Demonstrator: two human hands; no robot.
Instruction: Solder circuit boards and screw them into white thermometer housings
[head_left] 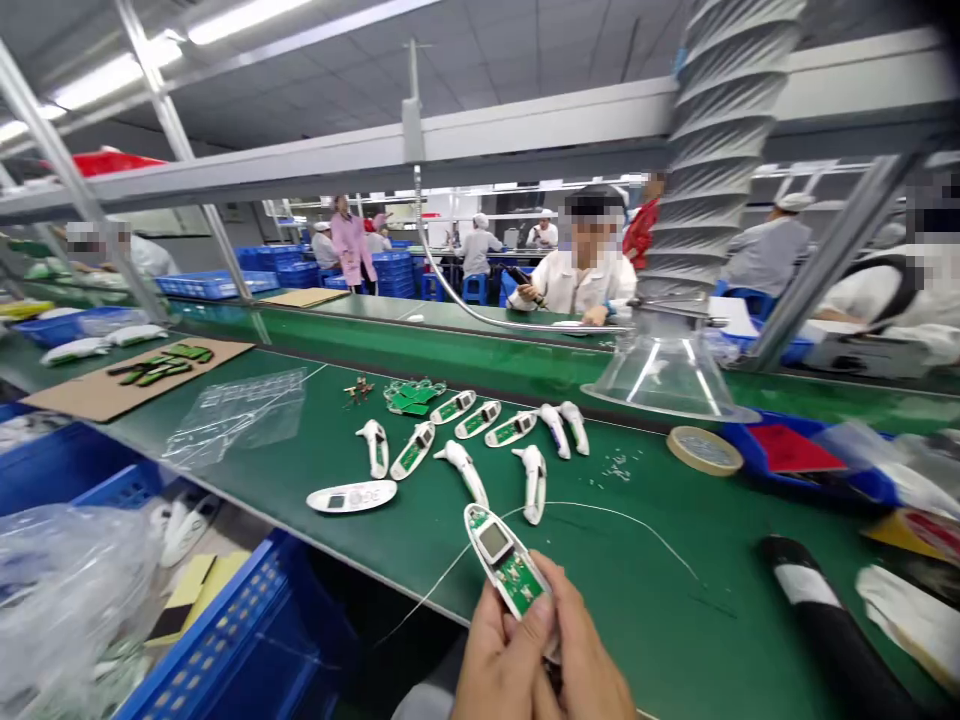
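Film: clear, creased, limp. Boards: green, flat, piled. Left hand: pinching unit, lower left side. Unit, above bench: smooth white oval shell, bare board, grey screen; probably light, stiff, slightly slippery, fragile inside; best held by rim. Right hand: pressed round lower right side. Hood: clear, flared.
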